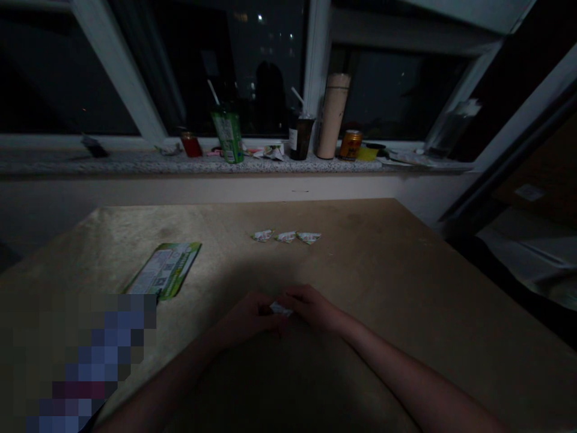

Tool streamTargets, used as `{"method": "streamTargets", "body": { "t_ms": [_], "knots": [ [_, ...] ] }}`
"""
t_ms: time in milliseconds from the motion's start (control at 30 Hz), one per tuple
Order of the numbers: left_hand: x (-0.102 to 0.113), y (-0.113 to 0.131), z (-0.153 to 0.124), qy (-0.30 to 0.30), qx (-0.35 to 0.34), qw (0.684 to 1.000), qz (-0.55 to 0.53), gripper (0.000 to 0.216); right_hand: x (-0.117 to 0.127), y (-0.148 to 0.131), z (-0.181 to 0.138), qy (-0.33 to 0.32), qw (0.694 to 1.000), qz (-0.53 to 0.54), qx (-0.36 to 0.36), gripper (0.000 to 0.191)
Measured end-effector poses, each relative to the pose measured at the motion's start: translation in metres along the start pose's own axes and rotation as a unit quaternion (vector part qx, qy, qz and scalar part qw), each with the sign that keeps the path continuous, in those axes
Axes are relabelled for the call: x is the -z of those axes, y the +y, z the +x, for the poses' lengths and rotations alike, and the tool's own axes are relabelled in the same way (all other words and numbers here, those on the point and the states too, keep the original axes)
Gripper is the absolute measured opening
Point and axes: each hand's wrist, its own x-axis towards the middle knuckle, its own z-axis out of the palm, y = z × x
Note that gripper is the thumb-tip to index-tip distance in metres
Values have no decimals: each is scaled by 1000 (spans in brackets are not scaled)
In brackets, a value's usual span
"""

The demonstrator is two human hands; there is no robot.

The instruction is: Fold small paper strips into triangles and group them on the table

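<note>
Both sets of fingers (pixel 298 294), nearly closed, around one whitish piece (pixel 282 309).

A small, pale piece (pixel 280 309) is being held between the left hand (pixel 250 316) and the right hand (pixel 313 307) over the table (pixel 383 258), its edges being partly covered by fingers and its details being obscured by shadow. Farther back, three small triangular packets (pixel 286 237), printed in white and green, are lying close together in a row.
</note>
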Motion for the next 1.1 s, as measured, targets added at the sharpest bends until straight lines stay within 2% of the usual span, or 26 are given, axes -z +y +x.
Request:
{"method": "streamTargets", "body": {
  "t_ms": [133,300,467,633,767,900,1100],
  "knots": [
    [0,1,1,-20,-13,1000,-4,26,-3,-2,-1,28,996,-79,-17,46],
    [-1,3,1,-16,-29,999,31,26,-6,-2,-2,18,993,-112,18,45],
    [-2,0,-1,-16,-33,999,17,29,-12,-4,-2,30,999,-30,9,46],
    [-3,0,1,25,-11,1000,-7,31,-14,-4,2,74,996,51,-28,52],
    [0,1,3,48,-2,999,-21,33,-13,-4,2,82,996,32,-19,52],
    [0,0,2,23,-18,999,-29,34,-11,-4,0,77,996,-9,-33,51],
    [-1,2,0,1,-30,999,-15,43,-12,-8,0,61,998,13,-28,55]
  ]
}}
